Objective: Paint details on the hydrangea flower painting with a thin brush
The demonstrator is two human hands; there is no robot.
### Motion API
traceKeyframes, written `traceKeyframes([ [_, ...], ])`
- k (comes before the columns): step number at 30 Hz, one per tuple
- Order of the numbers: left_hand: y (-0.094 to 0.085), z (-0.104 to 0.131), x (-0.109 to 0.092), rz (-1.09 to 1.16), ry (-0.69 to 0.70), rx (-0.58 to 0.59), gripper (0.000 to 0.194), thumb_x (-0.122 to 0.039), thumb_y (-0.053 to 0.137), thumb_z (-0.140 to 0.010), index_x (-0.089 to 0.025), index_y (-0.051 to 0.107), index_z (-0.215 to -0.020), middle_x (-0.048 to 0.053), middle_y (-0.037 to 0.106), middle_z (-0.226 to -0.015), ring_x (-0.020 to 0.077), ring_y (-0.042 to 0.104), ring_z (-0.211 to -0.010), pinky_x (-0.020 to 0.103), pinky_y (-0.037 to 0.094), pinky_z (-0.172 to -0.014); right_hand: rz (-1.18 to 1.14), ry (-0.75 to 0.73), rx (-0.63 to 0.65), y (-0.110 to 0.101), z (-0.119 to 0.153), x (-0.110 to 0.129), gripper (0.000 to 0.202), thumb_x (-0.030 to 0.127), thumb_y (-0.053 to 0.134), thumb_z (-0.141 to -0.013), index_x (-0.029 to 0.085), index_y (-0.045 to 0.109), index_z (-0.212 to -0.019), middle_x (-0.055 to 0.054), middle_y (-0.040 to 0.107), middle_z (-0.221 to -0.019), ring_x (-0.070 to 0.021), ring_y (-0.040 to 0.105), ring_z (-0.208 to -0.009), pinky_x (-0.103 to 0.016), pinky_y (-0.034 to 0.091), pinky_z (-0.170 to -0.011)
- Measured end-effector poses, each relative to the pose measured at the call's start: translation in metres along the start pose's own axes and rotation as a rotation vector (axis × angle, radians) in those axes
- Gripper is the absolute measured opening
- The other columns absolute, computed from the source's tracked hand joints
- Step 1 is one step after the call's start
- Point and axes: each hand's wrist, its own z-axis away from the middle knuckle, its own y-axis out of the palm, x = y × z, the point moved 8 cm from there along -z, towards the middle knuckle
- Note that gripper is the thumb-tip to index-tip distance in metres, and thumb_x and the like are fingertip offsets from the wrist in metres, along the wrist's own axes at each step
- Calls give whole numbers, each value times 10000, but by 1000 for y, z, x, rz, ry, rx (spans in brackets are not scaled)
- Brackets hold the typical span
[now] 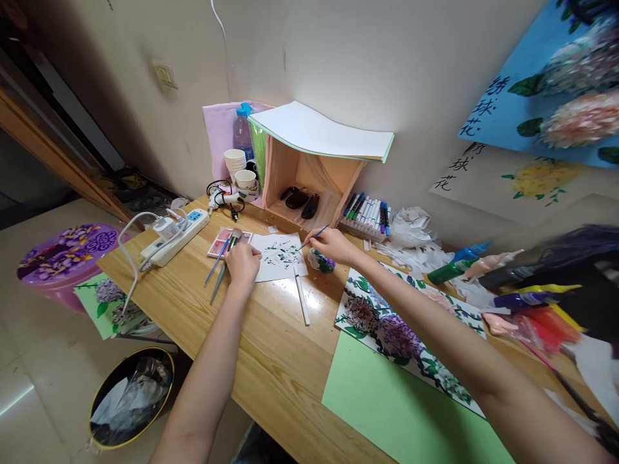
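Note:
My right hand pinches a thin blue paintbrush, its tip pointing left over the right edge of a white sheet of paper. Green and dark dabs of paint cover the sheet's middle. My left hand rests at the sheet's left edge with curled fingers; what is under them is hidden. Beside it lie a thicker brush with a green handle and a slim blue brush. A white marker touches the sheet's lower edge. Below my right hand sits a small paint-stained round object.
A floral painting lies on green paper under my right forearm. Behind stand an open box, markers and paper cups. A power strip lies left, paint tubes right. A waste bin stands on the floor.

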Motion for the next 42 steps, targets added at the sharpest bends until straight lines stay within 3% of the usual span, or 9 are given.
traceKeyframes([
  [5,-5,1,-1,3,29,-45,152,-177,609,-731,-184,752,-782,103,712,-900,280,622,-913,390,411,-841,-109,14,-226,-38,25,-9,278,264,379,-893,172,624,-800,-31,680,-794,-155,625,-781,-246,433,-743],
  [8,-11,8,-13,12,75,-105,172,-215,590,-774,-181,743,-845,100,676,-972,275,588,-972,384,403,-859,-44,49,-240,-51,45,-22,274,281,384,-898,175,596,-760,-26,665,-720,-152,601,-702,-249,415,-691],
  [10,-10,18,-32,69,180,-133,169,-239,580,-803,-190,730,-864,76,659,-944,243,577,-959,352,411,-853,0,82,-210,-53,56,-31,268,278,392,-895,177,591,-749,-26,662,-707,-149,582,-664,-252,403,-658],
  [14,2,52,-86,253,535,-103,129,-226,579,-832,-196,704,-835,46,620,-845,197,557,-865,309,431,-786,34,122,-174,-47,67,-42,277,288,394,-900,176,605,-760,-43,668,-774,-158,586,-704,-258,400,-661],
  [18,19,76,-112,262,698,-12,133,-232,572,-852,-190,697,-846,48,614,-839,193,539,-844,308,428,-751,2,115,-171,-36,66,-45,246,289,390,-906,182,595,-822,-47,676,-790,-170,599,-736,-272,415,-692],
  [22,28,78,-114,225,721,33,141,-217,557,-861,-196,696,-850,44,617,-851,192,537,-844,311,423,-748,35,91,-221,-36,66,-46,230,283,387,-908,187,585,-841,-56,669,-808,-177,592,-768,-281,417,-714],
  [33,32,76,-113,210,726,46,145,-211,553,-861,-192,694,-831,45,622,-849,191,541,-835,314,430,-750,48,107,-205,-37,72,-47,227,259,391,-900,183,583,-806,-58,658,-774,-181,582,-756,-286,407,-719],
  [38,32,78,-115,212,734,48,149,-214,548,-861,-200,695,-842,44,621,-848,195,545,-847,315,430,-751,6,100,-301,-50,82,-40,225,255,379,-898,185,580,-826,-63,656,-811,-177,581,-775,-279,418,-715],
  [42,30,79,-117,229,746,41,146,-218,550,-860,-203,696,-851,47,626,-868,193,543,-862,312,431,-760,32,102,-175,-42,85,-40,197,229,403,-877,180,594,-864,-65,671,-846,-186,590,-801,-293,419,-733],
])
